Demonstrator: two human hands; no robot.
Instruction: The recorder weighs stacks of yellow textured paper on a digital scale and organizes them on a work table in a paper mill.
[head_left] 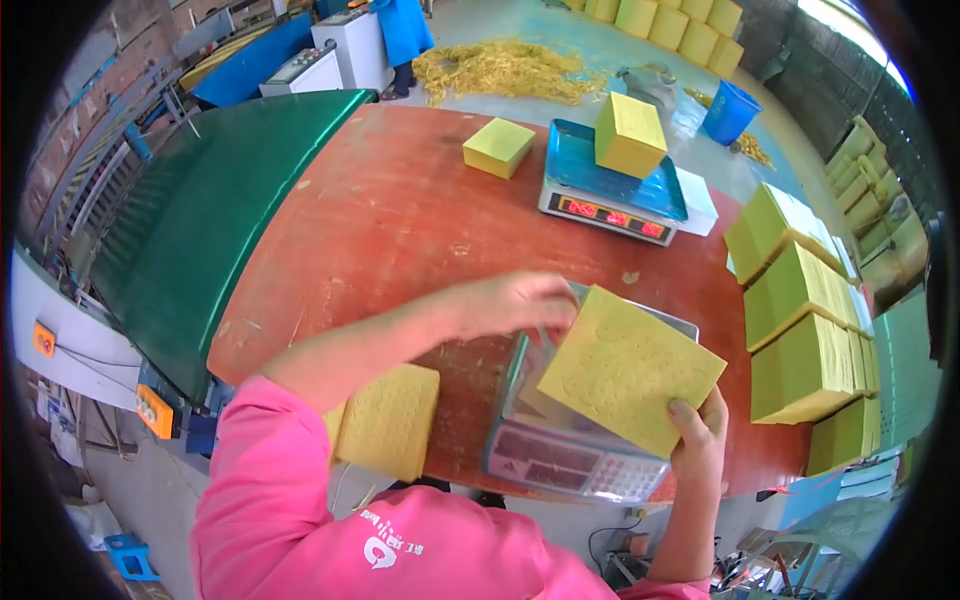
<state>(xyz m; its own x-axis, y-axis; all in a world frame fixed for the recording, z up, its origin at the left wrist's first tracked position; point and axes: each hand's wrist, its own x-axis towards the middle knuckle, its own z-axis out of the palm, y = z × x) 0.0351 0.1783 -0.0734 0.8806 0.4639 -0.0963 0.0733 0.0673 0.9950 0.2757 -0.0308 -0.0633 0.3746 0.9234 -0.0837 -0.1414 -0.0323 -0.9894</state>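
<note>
Right hand (698, 440): you pinch the flat yellow square sheet (630, 368) by its lower corner, thumb on top, tilted over the grey digital scale (577, 440) at frame lower centre, prob. so its face stays readable.
Left hand (520, 302): reaches across w/ arm bent, fingers curled at the sheet's upper-left edge; grip unclear, blurred.
Nearby: yellow sheet stack (385, 420) at the red table's (390, 220) near edge, lower left, within reach.

Head view, steeply downward (close)
</note>
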